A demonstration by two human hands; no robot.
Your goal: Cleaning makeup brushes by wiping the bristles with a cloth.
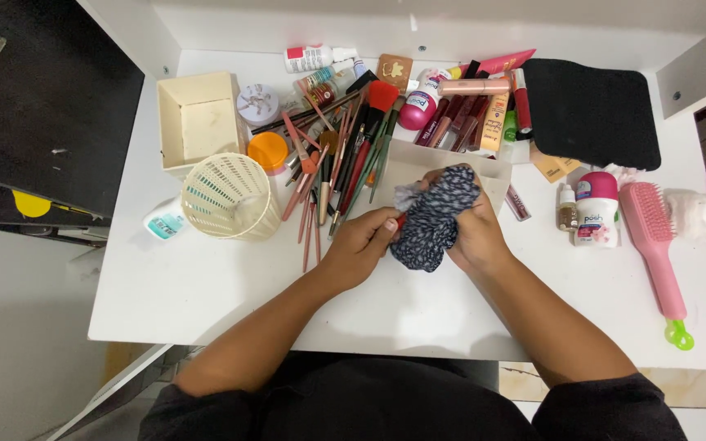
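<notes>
My right hand (480, 233) clutches a crumpled dark blue-and-white patterned cloth (435, 214) over the middle of the white table (206, 286). My left hand (363, 245) pinches a small makeup brush (404, 198), whose grey bristle tip pokes out beside the cloth. The cloth wraps around the brush, and the brush handle is mostly hidden. A pile of makeup brushes and pencils (337, 159) lies just behind my left hand.
A cream mesh basket (230, 196) lies tipped at the left, by a cream square box (198, 122) and an orange-lidded jar (268, 151). Lip products and tubes (471, 110) and a black pouch (590, 110) sit behind. Right: roll-on bottle (596, 208), pink hairbrush (654, 245).
</notes>
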